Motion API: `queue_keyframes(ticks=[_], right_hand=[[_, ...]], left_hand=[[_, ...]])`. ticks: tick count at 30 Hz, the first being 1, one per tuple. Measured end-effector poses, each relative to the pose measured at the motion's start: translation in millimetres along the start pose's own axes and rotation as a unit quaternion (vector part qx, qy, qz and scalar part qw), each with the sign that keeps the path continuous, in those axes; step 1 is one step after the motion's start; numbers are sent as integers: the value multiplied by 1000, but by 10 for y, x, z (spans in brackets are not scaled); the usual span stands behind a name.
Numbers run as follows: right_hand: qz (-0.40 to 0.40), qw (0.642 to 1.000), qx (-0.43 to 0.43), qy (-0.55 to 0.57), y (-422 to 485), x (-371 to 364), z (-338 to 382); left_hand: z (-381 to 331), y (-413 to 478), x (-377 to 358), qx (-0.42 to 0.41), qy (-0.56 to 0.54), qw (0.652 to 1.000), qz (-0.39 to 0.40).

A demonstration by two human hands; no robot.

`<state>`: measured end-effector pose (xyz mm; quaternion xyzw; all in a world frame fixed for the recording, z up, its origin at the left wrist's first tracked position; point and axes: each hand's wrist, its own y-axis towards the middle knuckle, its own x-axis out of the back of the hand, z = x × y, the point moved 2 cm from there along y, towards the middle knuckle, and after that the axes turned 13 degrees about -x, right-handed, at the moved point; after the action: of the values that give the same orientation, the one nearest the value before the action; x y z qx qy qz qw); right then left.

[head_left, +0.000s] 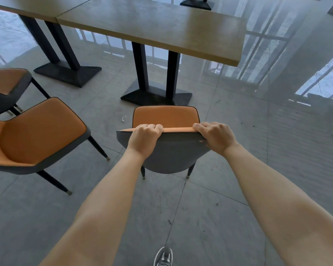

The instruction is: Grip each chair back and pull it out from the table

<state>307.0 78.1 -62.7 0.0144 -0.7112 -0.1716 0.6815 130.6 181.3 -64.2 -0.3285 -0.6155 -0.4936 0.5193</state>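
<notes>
An orange-seated chair (164,116) with a grey back shell stands in front of me, its seat facing the wooden table (161,25). My left hand (144,139) grips the top edge of the chair's backrest at its left part, fingers curled over the rim. Over the right end of the same edge my right hand (214,137) holds on, fingers curled forward and thumb behind the shell. The chair's front legs are hidden; two rear legs show below the shell.
Two more orange chairs (40,131) (6,81) stand at the left. A second table (27,6) adjoins the first, both on black pedestal bases (156,96). A small white scrap (123,118) lies on the glossy grey tile floor. My shoe (163,257) shows at the bottom.
</notes>
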Motion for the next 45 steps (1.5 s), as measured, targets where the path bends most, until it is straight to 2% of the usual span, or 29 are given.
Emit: queue_keyframes(ticks=[3, 7, 13, 17, 23, 29, 35, 40, 45], right_hand=[[-7, 1000, -5, 9, 30, 8, -9], [12, 1000, -1, 23, -38, -8, -4], [36, 996, -75, 45, -86, -12, 54], [54, 991, -121, 36, -85, -23, 110], [156, 974, -167, -1, -115, 69, 187], [274, 939, -210, 9, -159, 230, 286], [343, 915, -210, 26, -160, 466, 358], [338, 914, -217, 53, -281, 682, 446], [277, 947, -158, 46, -382, 1006, 573]], left_hand=[[25, 23, 14, 2, 15, 1000, -11], [-25, -6, -10, 1, 20, 1000, 19], [-51, -1, 5, 51, 7, 993, 105], [-50, -4, 12, 60, -2, 994, 89], [-45, -82, 3, 21, 8, 997, 74], [-110, -116, 99, 35, -31, 983, 176], [-138, -166, 309, 79, -64, 963, 248], [-270, -316, 638, 103, -52, 956, 270], [-410, -600, 1010, 161, -38, 962, 217]])
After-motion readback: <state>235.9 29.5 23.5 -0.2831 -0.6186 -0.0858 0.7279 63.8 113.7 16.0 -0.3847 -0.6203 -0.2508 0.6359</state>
